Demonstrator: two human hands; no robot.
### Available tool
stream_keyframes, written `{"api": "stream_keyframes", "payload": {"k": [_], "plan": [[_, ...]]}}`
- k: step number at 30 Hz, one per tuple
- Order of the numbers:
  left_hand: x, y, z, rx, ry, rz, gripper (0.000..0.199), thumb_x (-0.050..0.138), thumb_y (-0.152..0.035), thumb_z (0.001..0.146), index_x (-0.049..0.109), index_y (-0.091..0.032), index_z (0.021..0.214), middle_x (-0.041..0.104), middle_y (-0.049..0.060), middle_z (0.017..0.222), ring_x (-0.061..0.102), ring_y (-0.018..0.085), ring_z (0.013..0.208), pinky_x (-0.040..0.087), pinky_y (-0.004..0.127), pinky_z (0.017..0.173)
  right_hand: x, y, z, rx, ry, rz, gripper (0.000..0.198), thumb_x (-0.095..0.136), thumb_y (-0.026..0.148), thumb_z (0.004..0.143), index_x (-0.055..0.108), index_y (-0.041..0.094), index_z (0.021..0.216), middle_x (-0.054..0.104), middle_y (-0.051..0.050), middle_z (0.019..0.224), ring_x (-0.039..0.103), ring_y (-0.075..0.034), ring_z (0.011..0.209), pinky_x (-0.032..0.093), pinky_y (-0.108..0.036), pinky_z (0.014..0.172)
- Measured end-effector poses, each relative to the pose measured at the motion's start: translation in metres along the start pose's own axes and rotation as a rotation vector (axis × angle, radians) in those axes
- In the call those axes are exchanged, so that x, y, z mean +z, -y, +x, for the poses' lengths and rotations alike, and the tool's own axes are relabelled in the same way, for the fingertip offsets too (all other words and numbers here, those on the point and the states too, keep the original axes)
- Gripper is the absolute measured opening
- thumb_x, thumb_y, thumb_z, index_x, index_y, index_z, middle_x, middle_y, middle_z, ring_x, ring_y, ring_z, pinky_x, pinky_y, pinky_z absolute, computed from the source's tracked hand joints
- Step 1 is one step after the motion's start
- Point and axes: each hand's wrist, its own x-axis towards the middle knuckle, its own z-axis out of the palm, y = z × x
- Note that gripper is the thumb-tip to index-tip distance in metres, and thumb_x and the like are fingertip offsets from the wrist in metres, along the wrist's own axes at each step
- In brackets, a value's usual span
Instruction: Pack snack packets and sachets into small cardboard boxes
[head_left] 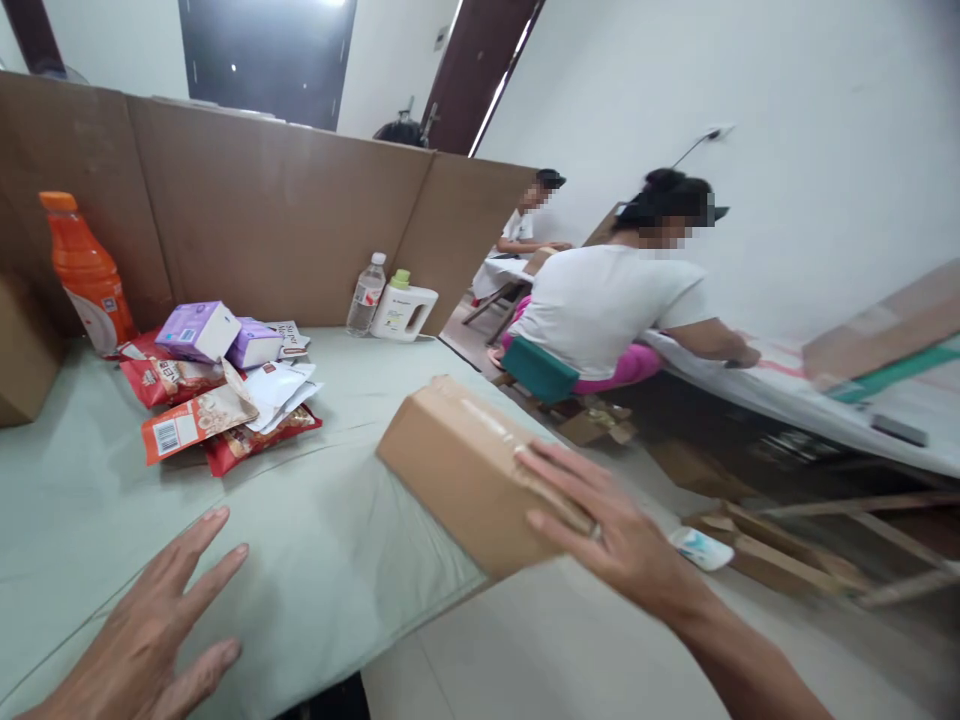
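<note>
While the right hand (pixel 600 520) grips the box (pixel 469 470) at the table (pixel 330 540) edge, fingers clamped on it, the left hand (pixel 150 630) hovers beside it, fingers apart; setting the box down seems underway; a steadying left palm looks needed.

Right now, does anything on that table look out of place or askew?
Yes. The brown cardboard box under the right hand sits tilted, jutting past the edge of the pale green cloth-covered table. The snack packets lie in a loose heap.

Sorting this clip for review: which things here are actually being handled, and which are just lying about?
In hand:
- cardboard box, gripped by the right hand at the table edge
- left hand, open and flat over the pale green table cover

Lying about:
- orange drink bottle
- snack packets
- purple tissue packs
- water bottle
- white detergent jug
</note>
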Motion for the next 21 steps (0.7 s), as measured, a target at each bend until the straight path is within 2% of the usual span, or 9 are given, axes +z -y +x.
{"api": "stream_keyframes", "payload": {"k": [2,4,5,8,11,14,17,20,21], "plan": [[0.021,0.004,0.002,0.013,0.026,0.027,0.056,0.055,-0.041,0.103,0.049,-0.031,0.159,0.034,0.009,0.173,0.061,0.035,0.138,0.063,0.043,0.101,0.014,-0.050,0.030,0.201,-0.017,-0.029,0.055,0.061,0.046,0.091,0.069,0.021,0.139,0.062,-0.018,0.149,0.057,-0.040,0.138,0.045,-0.058,0.116],[0.041,0.006,-0.001,0.030,0.052,0.065,0.056,0.052,-0.042,0.105,0.047,-0.030,0.160,0.032,0.010,0.174,0.056,0.036,0.143,0.060,0.045,0.104,0.029,-0.088,0.071,0.361,0.010,-0.071,0.057,0.062,0.044,0.086,0.069,0.023,0.138,0.062,-0.016,0.148,0.055,-0.041,0.140,0.044,-0.060,0.116],[0.050,0.007,-0.004,0.048,0.064,0.092,0.057,0.052,-0.043,0.105,0.046,-0.030,0.160,0.033,0.010,0.173,0.055,0.035,0.144,0.059,0.045,0.106,0.036,-0.101,0.093,0.390,0.013,-0.075,0.057,0.062,0.042,0.084,0.069,0.024,0.138,0.063,-0.016,0.148,0.054,-0.040,0.141,0.043,-0.060,0.116],[0.066,0.007,-0.010,0.120,0.062,0.193,0.063,0.053,-0.050,0.104,0.045,-0.025,0.161,0.039,0.012,0.171,0.054,0.033,0.145,0.054,0.042,0.110,0.055,-0.123,0.153,0.417,0.022,-0.065,0.057,0.063,0.038,0.085,0.068,0.022,0.140,0.063,-0.017,0.147,0.052,-0.038,0.141,0.041,-0.056,0.116],[0.068,0.004,-0.008,0.158,0.027,0.283,0.066,0.050,-0.051,0.103,0.045,-0.020,0.161,0.045,0.015,0.166,0.054,0.031,0.144,0.050,0.040,0.111,0.069,-0.131,0.193,0.459,0.048,-0.055,0.058,0.063,0.038,0.090,0.065,0.016,0.144,0.057,-0.021,0.153,0.048,-0.039,0.143,0.039,-0.056,0.115],[0.066,0.002,-0.005,0.167,0.026,0.280,0.067,0.052,-0.054,0.102,0.046,-0.020,0.160,0.049,0.014,0.164,0.056,0.029,0.142,0.049,0.036,0.113,0.077,-0.139,0.213,0.505,0.083,-0.046,0.062,0.067,0.041,0.091,0.061,0.016,0.147,0.053,-0.021,0.157,0.045,-0.042,0.144,0.038,-0.061,0.113],[0.066,0.001,-0.007,0.116,0.062,0.213,0.068,0.055,-0.055,0.102,0.045,-0.022,0.161,0.044,0.012,0.167,0.053,0.030,0.145,0.047,0.038,0.116,0.080,-0.145,0.213,0.521,0.094,-0.031,0.075,0.072,0.050,0.087,0.056,0.015,0.152,0.054,-0.025,0.155,0.045,-0.048,0.144,0.035,-0.069,0.112],[0.061,-0.006,-0.007,0.035,0.176,0.112,0.070,0.058,-0.053,0.101,0.042,-0.024,0.162,0.042,0.014,0.168,0.049,0.034,0.150,0.048,0.048,0.118,0.082,-0.134,0.198,0.437,-0.114,0.024,0.085,0.070,0.067,0.085,0.054,0.023,0.155,0.045,-0.023,0.164,0.033,-0.053,0.152,0.022,-0.074,0.117],[0.058,-0.010,-0.006,0.003,0.237,0.063,0.070,0.060,-0.054,0.100,0.043,-0.024,0.161,0.043,0.016,0.167,0.048,0.035,0.150,0.048,0.051,0.118,0.084,-0.124,0.191,0.370,-0.289,0.046,0.084,0.069,0.069,0.086,0.053,0.028,0.157,0.040,-0.018,0.168,0.027,-0.055,0.154,0.016,-0.076,0.118]]}}
